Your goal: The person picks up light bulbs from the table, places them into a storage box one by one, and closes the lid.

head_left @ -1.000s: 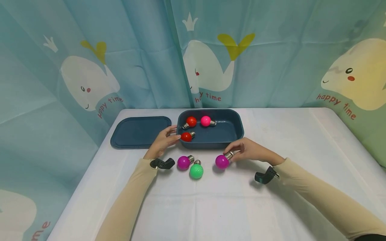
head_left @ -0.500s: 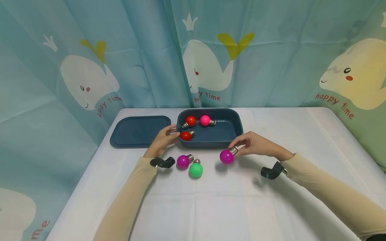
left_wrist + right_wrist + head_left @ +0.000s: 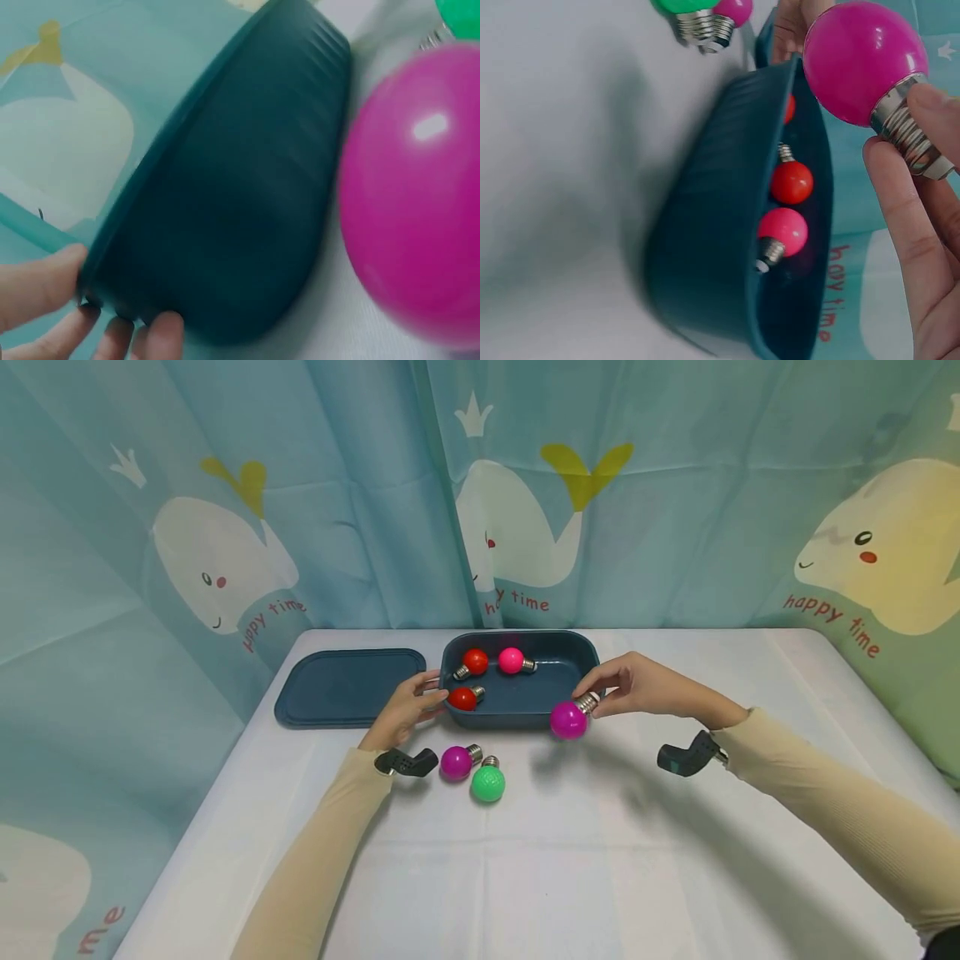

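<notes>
Raised off the table at the near right corner of a dark blue plastic box (image 3: 517, 721), a purple light bulb (image 3: 569, 720) hangs from my right hand (image 3: 645, 687). Thumb and fingers pinch its metal screw base, globe pointing down-left. My left hand (image 3: 405, 712) holds the box at its left end, thumb by the rim and fingers against the outside. Inside the box lie two red bulbs (image 3: 475, 662) and a pink bulb (image 3: 512, 661). On the table in front, another purple bulb (image 3: 456, 763) lies beside a green bulb (image 3: 488, 784).
A flat dark blue lid (image 3: 348, 689) lies left of the box, partly behind my left hand. The white-covered table (image 3: 525, 877) meets a whale-print curtain (image 3: 360, 527) at the back and left side.
My right hand has lifted the purple bulb from near the table and carried it up and forward to the box's near right corner. The left hand stays at the box.
</notes>
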Tool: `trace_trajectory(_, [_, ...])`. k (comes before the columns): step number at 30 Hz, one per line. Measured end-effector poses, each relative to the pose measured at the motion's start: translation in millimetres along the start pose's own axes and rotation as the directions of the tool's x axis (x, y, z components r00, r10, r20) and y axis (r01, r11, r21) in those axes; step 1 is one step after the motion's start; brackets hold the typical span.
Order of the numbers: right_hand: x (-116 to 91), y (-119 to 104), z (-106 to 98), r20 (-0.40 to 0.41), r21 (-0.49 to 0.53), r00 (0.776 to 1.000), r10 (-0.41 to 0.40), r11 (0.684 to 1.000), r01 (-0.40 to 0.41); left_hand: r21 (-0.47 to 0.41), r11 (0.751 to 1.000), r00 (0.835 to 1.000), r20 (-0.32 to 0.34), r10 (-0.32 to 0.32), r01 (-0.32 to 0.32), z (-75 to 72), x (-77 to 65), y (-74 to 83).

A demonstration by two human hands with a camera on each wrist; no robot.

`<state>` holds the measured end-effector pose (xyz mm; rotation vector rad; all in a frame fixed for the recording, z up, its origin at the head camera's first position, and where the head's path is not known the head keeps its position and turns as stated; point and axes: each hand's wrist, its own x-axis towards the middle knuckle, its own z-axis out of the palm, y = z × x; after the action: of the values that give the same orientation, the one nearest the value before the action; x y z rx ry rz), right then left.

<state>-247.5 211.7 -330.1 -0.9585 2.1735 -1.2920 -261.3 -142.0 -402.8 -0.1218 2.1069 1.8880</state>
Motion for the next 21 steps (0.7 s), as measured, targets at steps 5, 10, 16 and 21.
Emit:
trace_trajectory(5, [4.5,-8.4,-8.0,-0.025,-0.033,1.0,0.014,0.999,-0.015,-0.011,1.0,1.0,-0.011,-0.016,0.016,1.4,-1.0,2.6])
trace_trajectory(10, [11.2,-14.5,-13.9,-0.047,-0.059,0.998,0.05,0.997,-0.053,-0.016,1.0,1.0,-0.008,-0.012,0.012,1.6,-3.4,3.4])
trace_trajectory(16, [23.9,-22.1,-18.9,-0.081,-0.089,0.994,0.078,0.992,-0.085,-0.023,1.0,1.0,-0.008,-0.007,0.007,2.0,-4.4,2.3])
trace_trajectory(21, [37.8,-25.6,-21.6,-0.111,-0.081,0.991,0.078,0.993,-0.088,-0.028,1.0,1.0,-0.015,-0.01,0.009,2.4,-3.5,1.2])
